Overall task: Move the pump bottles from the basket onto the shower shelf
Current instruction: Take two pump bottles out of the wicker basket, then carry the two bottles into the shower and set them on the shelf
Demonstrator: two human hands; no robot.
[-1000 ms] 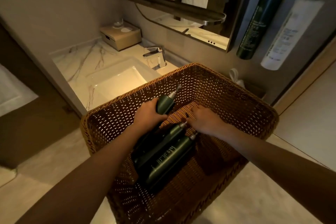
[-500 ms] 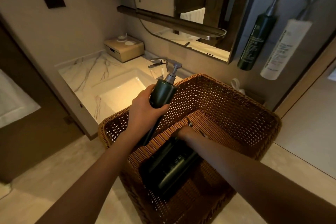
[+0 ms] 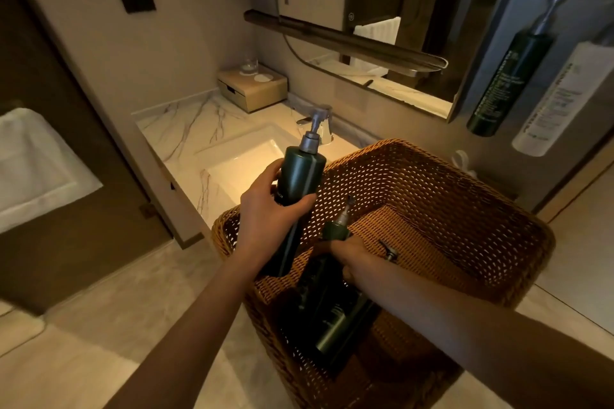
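Observation:
My left hand (image 3: 270, 209) grips a dark green pump bottle (image 3: 300, 173) with a grey pump head, held upright above the left rim of the brown wicker basket (image 3: 465, 196). Inside the basket my right hand (image 3: 352, 256) is closed on a second dark green pump bottle (image 3: 334, 232), its pump end raised. A third green bottle (image 3: 335, 329) lies on the basket floor under my right forearm, partly hidden. A long narrow shelf (image 3: 349, 40) runs along the wall under the mirror.
A marble counter (image 3: 186, 123) with a lit sink (image 3: 246, 163), a tap and a beige box (image 3: 252, 88) sits behind the basket. A green bottle (image 3: 511, 70) and a white bottle (image 3: 561, 93) hang on the wall at right. A white towel (image 3: 36, 163) is at left.
My left hand has lifted its bottle from the basket floor up above the rim. My right hand has closed on a second bottle and raised its pump end.

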